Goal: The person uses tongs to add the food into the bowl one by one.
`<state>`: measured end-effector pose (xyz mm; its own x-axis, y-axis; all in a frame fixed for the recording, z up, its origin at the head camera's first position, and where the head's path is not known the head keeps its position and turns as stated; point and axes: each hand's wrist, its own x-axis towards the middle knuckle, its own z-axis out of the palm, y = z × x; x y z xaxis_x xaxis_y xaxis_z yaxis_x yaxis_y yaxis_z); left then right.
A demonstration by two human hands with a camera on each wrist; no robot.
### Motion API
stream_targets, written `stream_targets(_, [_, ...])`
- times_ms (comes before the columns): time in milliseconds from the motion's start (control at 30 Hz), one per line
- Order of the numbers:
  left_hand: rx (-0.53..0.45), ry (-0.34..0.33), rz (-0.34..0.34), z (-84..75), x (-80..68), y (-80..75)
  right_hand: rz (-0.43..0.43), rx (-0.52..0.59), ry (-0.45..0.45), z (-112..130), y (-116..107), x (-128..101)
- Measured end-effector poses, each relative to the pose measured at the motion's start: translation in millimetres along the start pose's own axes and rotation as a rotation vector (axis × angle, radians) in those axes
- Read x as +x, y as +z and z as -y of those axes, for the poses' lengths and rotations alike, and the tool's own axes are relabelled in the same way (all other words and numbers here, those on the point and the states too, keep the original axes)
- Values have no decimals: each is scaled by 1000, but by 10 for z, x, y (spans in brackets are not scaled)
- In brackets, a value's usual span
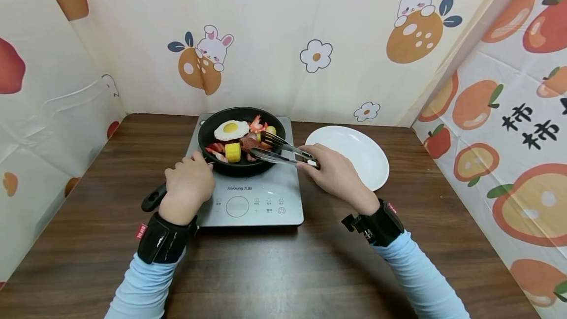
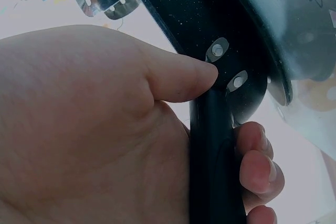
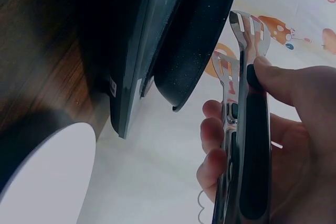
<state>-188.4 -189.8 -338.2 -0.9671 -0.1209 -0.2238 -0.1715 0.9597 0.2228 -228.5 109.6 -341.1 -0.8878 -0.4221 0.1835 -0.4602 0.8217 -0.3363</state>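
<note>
A black frying pan [image 1: 208, 134] sits on a grey induction cooker [image 1: 266, 200]. In it lie a fried egg [image 1: 231, 130], a yellow corn piece [image 1: 233, 152], red strips and a brown piece of meat [image 1: 251, 142]. My left hand [image 1: 189, 185] grips the pan handle [image 2: 212, 156], thumb near the rivets. My right hand [image 1: 333, 174] holds metal tongs [image 1: 283, 152] whose tips reach over the pan at the meat. The slotted tong tips [image 3: 247, 35] stand a little apart in the right wrist view.
A white plate [image 1: 354, 154] lies on the brown wooden table [image 1: 283, 270] right of the cooker, beside my right hand. Patterned cloth walls [image 1: 283, 38] close in the back and both sides.
</note>
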Motion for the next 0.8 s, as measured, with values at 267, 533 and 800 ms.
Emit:
stream_targets(267, [-2, -2, 9, 3, -16, -16, 35, 54, -11, 9, 8, -26])
stream_targets(533, [0, -5, 22, 9, -18, -11, 80, 95, -4, 15, -25, -25])
stream_targets(800, [7, 3, 16, -5, -7, -16, -7, -46, 245, -425, -101, 66])
